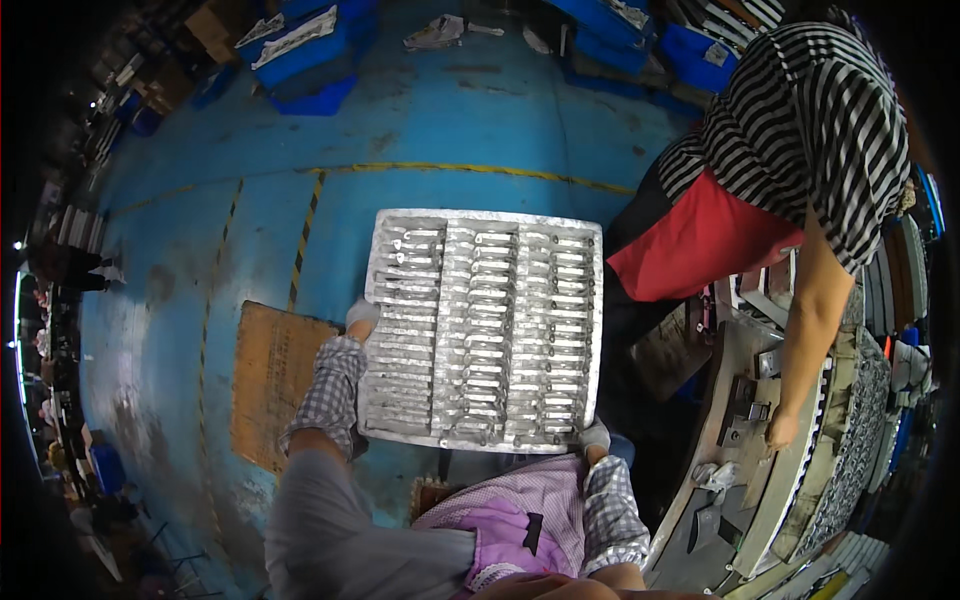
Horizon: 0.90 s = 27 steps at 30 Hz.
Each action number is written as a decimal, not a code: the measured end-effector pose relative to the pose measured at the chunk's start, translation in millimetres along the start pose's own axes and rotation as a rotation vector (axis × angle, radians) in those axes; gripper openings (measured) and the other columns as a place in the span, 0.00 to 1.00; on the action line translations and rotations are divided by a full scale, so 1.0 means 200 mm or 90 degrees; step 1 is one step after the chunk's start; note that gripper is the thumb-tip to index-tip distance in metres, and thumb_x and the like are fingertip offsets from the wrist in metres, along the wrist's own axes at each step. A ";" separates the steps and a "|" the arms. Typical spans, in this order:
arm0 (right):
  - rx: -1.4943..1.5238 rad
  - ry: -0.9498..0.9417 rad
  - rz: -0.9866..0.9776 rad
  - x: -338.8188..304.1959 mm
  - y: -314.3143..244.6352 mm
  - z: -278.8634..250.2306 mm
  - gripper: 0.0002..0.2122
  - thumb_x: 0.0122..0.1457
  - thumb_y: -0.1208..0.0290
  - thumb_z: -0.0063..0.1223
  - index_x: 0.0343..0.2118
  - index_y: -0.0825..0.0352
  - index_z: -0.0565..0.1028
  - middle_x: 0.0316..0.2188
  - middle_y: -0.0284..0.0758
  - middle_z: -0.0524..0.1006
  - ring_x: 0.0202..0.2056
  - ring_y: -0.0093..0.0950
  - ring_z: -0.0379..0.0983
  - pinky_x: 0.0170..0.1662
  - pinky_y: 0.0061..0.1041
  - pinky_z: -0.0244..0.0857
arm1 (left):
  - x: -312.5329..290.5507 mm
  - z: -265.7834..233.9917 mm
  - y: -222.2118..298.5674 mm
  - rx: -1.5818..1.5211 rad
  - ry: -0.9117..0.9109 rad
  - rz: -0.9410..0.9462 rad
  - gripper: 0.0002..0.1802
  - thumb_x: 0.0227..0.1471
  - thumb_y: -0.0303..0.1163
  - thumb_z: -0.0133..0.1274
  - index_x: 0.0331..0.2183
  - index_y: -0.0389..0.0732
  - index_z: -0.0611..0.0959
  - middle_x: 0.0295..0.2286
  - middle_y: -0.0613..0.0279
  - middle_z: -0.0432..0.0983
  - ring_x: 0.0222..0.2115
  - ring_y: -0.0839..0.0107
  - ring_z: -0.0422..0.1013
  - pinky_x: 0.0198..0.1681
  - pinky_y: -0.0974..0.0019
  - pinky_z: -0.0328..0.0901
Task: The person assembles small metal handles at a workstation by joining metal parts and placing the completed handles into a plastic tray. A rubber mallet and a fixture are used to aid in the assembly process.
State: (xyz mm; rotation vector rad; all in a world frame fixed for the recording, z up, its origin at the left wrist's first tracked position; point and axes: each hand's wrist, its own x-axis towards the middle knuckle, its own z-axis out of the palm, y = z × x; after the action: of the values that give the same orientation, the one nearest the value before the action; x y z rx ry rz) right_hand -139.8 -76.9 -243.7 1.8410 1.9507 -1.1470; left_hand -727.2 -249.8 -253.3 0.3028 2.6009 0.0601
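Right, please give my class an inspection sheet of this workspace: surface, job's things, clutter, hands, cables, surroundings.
Surface: scuffed blue floor with yellow-and-black tape
Job's things: silvery tray holding rows of metal parts
Clutter: brown board on the floor; blue bins beyond
Hands: left hand on the tray's left edge, right hand at its near right corner
Cables: nothing seen
Surroundings: co-worker in red apron at right, arm lowered over a metal bench
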 end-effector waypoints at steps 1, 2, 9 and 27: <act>0.023 0.005 -0.002 -0.02 0.00 -0.01 0.25 0.54 0.60 0.60 0.54 0.65 0.73 0.44 0.48 0.79 0.46 0.46 0.76 0.47 0.39 0.70 | -0.03 0.02 0.02 0.023 0.150 0.123 0.29 0.52 0.39 0.54 0.53 0.36 0.73 0.46 0.43 0.75 0.47 0.49 0.72 0.50 0.54 0.67; 0.047 0.018 0.002 -0.02 0.04 -0.03 0.25 0.54 0.58 0.59 0.54 0.65 0.73 0.44 0.48 0.79 0.47 0.47 0.75 0.48 0.40 0.70 | -0.05 0.06 0.12 0.042 0.296 0.255 0.27 0.51 0.36 0.54 0.53 0.39 0.74 0.44 0.47 0.77 0.44 0.52 0.73 0.48 0.55 0.68; 0.218 0.020 -0.131 -0.36 -0.02 -0.14 0.17 0.57 0.70 0.56 0.51 0.64 0.76 0.44 0.42 0.80 0.46 0.38 0.78 0.49 0.30 0.71 | 0.01 0.17 0.89 -0.227 0.380 0.279 0.37 0.50 0.46 0.60 0.55 0.34 0.71 0.50 0.39 0.71 0.49 0.46 0.69 0.53 0.52 0.65; 0.084 0.217 -0.227 -0.81 -0.11 -0.46 0.16 0.54 0.77 0.47 0.46 0.61 0.79 0.42 0.43 0.80 0.42 0.41 0.77 0.47 0.36 0.71 | -0.50 0.26 0.87 -0.389 0.052 0.327 0.25 0.59 0.46 0.50 0.53 0.41 0.77 0.40 0.49 0.78 0.38 0.56 0.75 0.39 0.53 0.71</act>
State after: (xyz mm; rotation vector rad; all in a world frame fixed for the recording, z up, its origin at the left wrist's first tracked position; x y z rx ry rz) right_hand -98.5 -134.4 -70.5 1.9087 2.5324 -1.1365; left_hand -581.6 -104.5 -231.5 0.7307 2.3660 1.0325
